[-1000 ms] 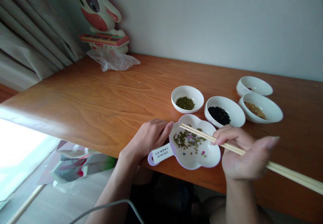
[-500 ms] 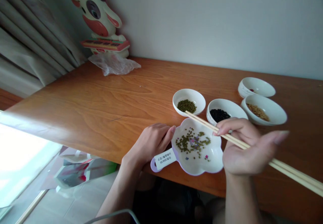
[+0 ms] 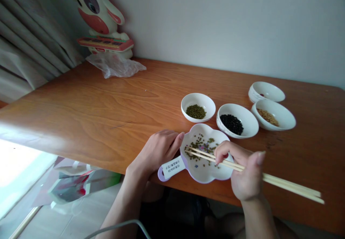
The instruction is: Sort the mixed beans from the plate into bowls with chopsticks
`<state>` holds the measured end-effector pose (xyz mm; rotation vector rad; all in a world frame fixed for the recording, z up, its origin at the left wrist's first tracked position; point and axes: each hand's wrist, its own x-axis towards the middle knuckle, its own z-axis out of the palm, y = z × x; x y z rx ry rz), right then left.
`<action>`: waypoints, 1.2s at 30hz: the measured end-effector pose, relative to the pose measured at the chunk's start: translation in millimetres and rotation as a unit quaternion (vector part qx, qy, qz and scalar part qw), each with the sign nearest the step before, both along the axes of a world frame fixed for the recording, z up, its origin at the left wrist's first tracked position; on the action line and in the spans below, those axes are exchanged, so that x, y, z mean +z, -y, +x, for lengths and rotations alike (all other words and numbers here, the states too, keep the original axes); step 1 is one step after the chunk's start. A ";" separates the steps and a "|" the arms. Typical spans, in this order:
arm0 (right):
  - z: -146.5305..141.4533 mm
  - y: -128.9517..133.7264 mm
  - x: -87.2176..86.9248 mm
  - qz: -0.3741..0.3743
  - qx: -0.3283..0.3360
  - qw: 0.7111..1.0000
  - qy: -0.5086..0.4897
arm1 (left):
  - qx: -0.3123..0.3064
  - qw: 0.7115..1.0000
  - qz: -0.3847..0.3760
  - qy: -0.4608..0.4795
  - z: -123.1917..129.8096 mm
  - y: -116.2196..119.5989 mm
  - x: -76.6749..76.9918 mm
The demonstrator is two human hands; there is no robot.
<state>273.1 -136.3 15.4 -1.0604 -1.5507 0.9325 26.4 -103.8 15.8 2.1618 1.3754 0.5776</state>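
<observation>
My right hand (image 3: 244, 169) is closed round a pair of wooden chopsticks (image 3: 291, 185). Their slightly parted tips are among green mung beans (image 3: 192, 152) scattered in a white, purple-rimmed flower-shaped bowl (image 3: 223, 176). At the bowl's left rim is my left hand (image 3: 164, 145), fingers curled and thumb against the edge, above the labelled handle; its fingertips are partly hidden. Just behind stands a round white bowl (image 3: 199, 97) with a heap of mung beans. To its right, another white bowl (image 3: 249, 124) contains black beans (image 3: 231, 124).
A white bowl (image 3: 287, 118) of tan grains or beans and one with a few dark red pieces (image 3: 272, 90) stand at the right. A cow-shaped toy keyboard (image 3: 105, 43) and a clear plastic bag (image 3: 115, 66) are at the back left. The wooden table's front edge (image 3: 121, 170) is close.
My right hand has moved left and down, bringing the chopstick tips from near the round mung bean bowl into the flower-shaped bowl. The view has shifted slightly; my left hand stays at the rim.
</observation>
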 end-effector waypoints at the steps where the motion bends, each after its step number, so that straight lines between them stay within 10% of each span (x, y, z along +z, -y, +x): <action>1: 0.0 -0.4 -0.5 -0.002 0.007 1.000 0.002 | -0.002 1.000 -0.002 0.001 0.0 0.1 -0.1; 24: 0.2 2.1 -3.0 0.053 -0.029 0.998 -0.013 | 0.004 1.000 -0.004 -0.015 -0.7 0.1 -3.2; 36: -28.9 -38.4 33.0 0.145 -0.309 0.921 -0.186 | 0.002 1.000 -0.008 -0.010 -0.7 -0.1 -1.4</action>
